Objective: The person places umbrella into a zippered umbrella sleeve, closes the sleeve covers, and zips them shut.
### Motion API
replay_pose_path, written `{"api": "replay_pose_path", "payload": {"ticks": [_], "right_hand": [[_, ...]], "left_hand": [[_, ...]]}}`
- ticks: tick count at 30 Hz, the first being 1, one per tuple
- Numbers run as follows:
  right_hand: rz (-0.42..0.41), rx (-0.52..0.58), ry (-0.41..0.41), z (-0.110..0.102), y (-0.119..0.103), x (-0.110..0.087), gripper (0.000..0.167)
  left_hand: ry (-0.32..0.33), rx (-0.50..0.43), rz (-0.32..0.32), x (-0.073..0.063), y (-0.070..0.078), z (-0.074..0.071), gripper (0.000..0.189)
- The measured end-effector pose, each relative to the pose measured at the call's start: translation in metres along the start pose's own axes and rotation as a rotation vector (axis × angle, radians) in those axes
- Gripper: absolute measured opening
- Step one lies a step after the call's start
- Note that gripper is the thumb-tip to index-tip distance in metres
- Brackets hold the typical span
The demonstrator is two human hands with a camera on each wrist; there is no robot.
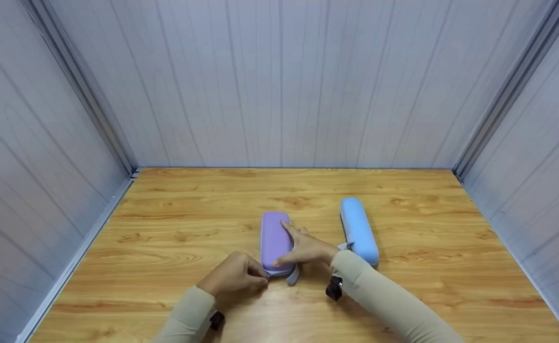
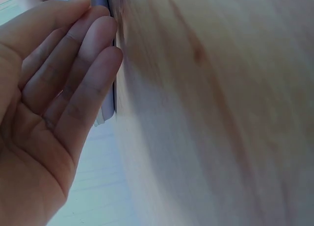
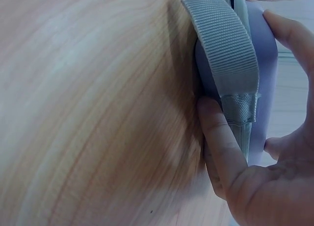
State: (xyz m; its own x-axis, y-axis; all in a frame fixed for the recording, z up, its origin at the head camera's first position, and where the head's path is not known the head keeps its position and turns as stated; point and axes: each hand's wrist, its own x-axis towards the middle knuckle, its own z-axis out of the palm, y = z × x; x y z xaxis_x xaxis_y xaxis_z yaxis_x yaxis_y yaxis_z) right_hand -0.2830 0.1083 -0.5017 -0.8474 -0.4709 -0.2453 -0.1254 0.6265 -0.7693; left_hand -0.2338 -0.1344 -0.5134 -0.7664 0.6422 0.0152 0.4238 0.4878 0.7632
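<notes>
A purple zippered hard case, like a pencil case, lies lengthwise on the wooden table. My right hand grips it from the right, thumb and one finger on its top; in the right wrist view other fingers press its side, beside a grey webbing strap. At the near left corner my left hand has thumb and fingertips together, pinching the zipper pull, which those fingers mostly hide. The left wrist view shows this hand against the case's edge. The zipper looks closed where it shows.
Right of the purple case lies a light blue case with a grey strap, close to my right wrist. Panelled walls enclose the wooden table at the back and both sides.
</notes>
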Motion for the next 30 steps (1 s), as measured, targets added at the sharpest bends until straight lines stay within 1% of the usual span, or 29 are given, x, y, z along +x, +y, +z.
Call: {"api": "replay_pose_path", "payload": {"ticks": [7,11,14,19,26,30], "right_hand": [[0.017,0.027,-0.001,0.000,0.000,-0.001,0.125],[0.026,0.028,-0.009,-0.001,-0.001,-0.003,0.125],[0.025,0.021,-0.012,-0.001,-0.001,-0.003,0.125],[0.023,0.014,-0.004,-0.001,-0.001,-0.003,0.124],[0.006,0.060,-0.005,0.001,0.000,0.000,0.125],[0.018,0.073,0.000,0.001,0.000,-0.001,0.126]], "left_hand": [[-0.002,0.015,-0.010,0.004,0.002,0.003,0.005],[-0.012,0.004,0.002,0.006,0.004,0.007,0.006],[-0.019,-0.021,-0.002,0.007,0.004,0.008,0.006],[-0.019,-0.015,-0.007,0.009,0.005,0.009,0.006],[-0.002,0.055,0.067,0.014,0.006,0.011,0.005],[-0.002,0.043,0.054,0.015,0.007,0.013,0.005]]}}
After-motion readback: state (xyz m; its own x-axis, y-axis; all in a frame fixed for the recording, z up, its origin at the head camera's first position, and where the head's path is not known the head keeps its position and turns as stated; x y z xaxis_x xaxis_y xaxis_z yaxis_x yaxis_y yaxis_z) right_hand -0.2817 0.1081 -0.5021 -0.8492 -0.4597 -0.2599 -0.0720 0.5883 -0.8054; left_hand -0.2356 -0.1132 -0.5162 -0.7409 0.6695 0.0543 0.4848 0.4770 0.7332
